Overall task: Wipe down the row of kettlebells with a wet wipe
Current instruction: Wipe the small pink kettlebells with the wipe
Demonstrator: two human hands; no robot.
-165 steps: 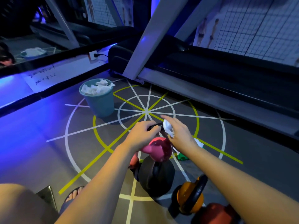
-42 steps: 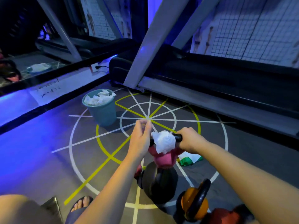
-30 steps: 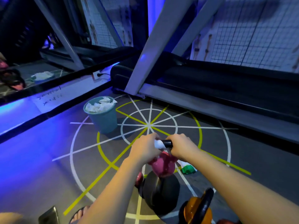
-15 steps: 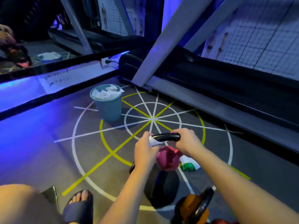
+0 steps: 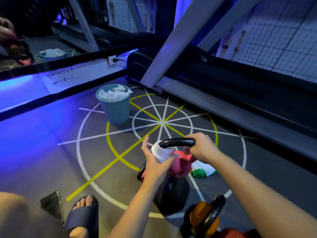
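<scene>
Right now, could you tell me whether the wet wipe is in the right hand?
No, the left hand holds the wet wipe against the pink kettlebell, while the right hand grips its black handle.

You hold the pink kettlebell (image 5: 180, 167) by its glossy black handle (image 5: 176, 142), which is uppermost, with your right hand (image 5: 201, 148) curled round the handle's right end. The wet wipe (image 5: 162, 152) is white and crumpled. Your left hand (image 5: 154, 167) pinches it against the handle's left end, where it meets the pink body. Nearer you the row continues with a large black kettlebell (image 5: 173, 194) on the floor, an orange kettlebell (image 5: 204, 219) (its thick black handle leaning to one side), and a red kettlebell (image 5: 231, 233) barely showing at the bottom edge.
</scene>
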